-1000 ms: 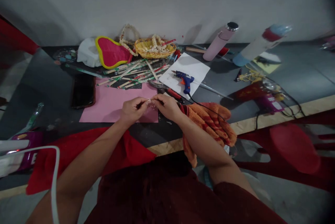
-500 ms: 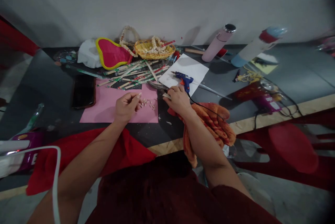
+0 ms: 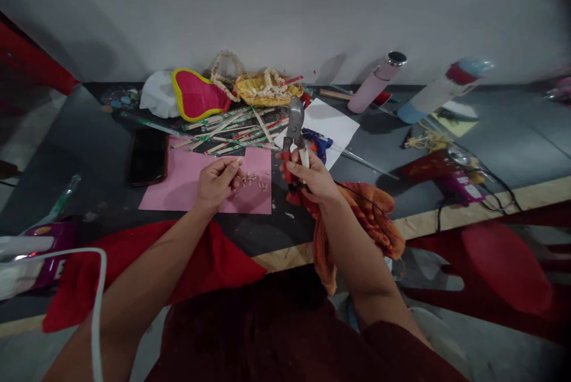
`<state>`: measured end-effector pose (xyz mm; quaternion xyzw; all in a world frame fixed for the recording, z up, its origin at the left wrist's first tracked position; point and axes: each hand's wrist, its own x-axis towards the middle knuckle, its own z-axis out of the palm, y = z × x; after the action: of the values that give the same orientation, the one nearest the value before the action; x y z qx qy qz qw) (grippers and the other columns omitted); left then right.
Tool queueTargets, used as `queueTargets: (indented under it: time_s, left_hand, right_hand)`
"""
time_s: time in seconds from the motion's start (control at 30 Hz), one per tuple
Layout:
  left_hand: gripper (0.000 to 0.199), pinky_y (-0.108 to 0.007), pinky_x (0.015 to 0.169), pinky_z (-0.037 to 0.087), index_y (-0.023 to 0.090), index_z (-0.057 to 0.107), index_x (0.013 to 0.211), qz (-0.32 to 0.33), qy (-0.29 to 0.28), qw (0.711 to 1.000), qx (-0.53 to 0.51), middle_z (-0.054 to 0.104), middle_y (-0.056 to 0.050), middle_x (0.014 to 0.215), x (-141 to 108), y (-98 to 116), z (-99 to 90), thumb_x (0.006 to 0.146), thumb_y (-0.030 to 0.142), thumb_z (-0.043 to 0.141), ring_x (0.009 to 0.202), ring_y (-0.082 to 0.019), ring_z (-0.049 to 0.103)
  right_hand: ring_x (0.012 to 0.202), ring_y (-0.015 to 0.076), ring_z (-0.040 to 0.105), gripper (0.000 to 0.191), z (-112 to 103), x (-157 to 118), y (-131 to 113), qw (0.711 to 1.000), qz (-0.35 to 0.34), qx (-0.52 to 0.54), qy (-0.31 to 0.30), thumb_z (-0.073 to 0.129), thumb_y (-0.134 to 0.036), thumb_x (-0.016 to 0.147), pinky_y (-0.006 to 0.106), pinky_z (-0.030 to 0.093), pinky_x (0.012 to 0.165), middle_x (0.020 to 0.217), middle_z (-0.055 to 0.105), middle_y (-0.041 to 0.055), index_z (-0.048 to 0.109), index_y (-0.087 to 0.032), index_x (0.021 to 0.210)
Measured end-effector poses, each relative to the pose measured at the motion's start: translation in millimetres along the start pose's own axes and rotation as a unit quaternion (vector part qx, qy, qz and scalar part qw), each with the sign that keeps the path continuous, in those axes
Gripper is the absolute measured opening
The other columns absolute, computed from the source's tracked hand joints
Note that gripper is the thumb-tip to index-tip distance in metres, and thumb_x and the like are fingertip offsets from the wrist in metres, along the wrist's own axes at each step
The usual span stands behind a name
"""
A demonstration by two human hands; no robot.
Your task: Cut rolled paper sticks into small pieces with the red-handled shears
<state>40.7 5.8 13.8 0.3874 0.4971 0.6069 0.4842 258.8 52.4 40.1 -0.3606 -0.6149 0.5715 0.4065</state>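
My right hand is closed around the handles of pruning shears, one handle red and one white, with the metal head pointing up and away from me. Over the pink paper, my left hand pinches a small pale piece, too small to name. Several small pale bits lie on the paper just right of that hand. Partly hidden behind the shears and my right hand, a blue glue gun rests on white paper.
Behind the pink paper lie many wrapped chopsticks and a yellow basket. A phone lies left. An orange cloth sits under my right forearm. A pink flask and a larger bottle stand back right.
My right hand has picked the pruning shears up off the table and raised them upright. My left hand keeps its pinch in nearly the same place. The view has shifted slightly.
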Motion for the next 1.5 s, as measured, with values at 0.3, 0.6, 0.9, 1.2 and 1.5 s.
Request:
queueTargets:
  time_s: [0.3,0.6,0.9,1.2,1.5]
  left_hand:
    - [0.028,-0.015,0.036,0.035,0.015,0.066,0.085,0.019,0.025,0.998,-0.051,0.063,0.000,0.063,4.0,1.7,-1.8,0.074,0.040,0.070,0.039,-0.003,0.046]
    - [0.031,-0.015,0.037,0.036,0.015,0.063,0.082,-0.002,0.026,0.997,-0.077,0.061,0.002,0.062,3.6,5.9,-2.6,0.071,0.042,0.073,0.041,-0.003,0.046]
    - [0.032,-0.014,0.035,0.034,0.013,0.061,0.072,-0.004,-0.006,0.999,-0.039,0.063,0.000,0.063,-1.2,6.4,1.3,0.071,0.043,0.073,0.040,-0.003,0.046]
    - [0.031,-0.015,0.035,0.035,0.014,0.060,0.069,-0.006,-0.029,1.000,-0.010,0.061,0.000,0.056,-0.4,-1.6,-1.8,0.074,0.043,0.070,0.039,-0.005,0.045]
    - [0.029,-0.014,0.035,0.035,0.013,0.061,0.069,0.005,-0.031,1.000,0.003,0.062,-0.001,0.058,0.1,-2.6,-3.0,0.075,0.041,0.070,0.039,-0.004,0.045]
  right_hand:
    - [0.119,0.0263,0.050,0.028,2.2,-5.0,-2.3,0.935,-0.143,-0.324,-0.010,0.048,-0.025,0.086,0.045,0.046,0.094,0.136,0.048,0.0121,0.049,-0.022,0.114]
    - [0.118,0.0352,0.044,0.035,18.0,-8.7,1.7,0.759,-0.121,-0.635,-0.074,0.046,-0.017,0.083,0.052,0.042,0.088,0.153,0.023,0.0141,0.053,-0.018,0.118]
    - [0.122,0.0314,0.037,0.039,22.9,-9.8,1.4,0.740,-0.097,-0.661,-0.082,0.042,-0.024,0.089,0.047,0.038,0.094,0.155,0.019,0.0115,0.048,-0.018,0.127]
    - [0.117,0.0301,0.040,0.036,24.5,-10.0,0.5,0.744,-0.109,-0.653,-0.088,0.041,-0.025,0.090,0.045,0.041,0.089,0.154,0.024,0.0084,0.051,-0.019,0.124]
    - [0.115,0.0281,0.046,0.056,24.9,-8.1,6.2,0.803,-0.078,-0.585,-0.080,0.045,-0.032,0.089,0.042,0.042,0.091,0.143,0.040,0.0166,0.032,-0.011,0.139]
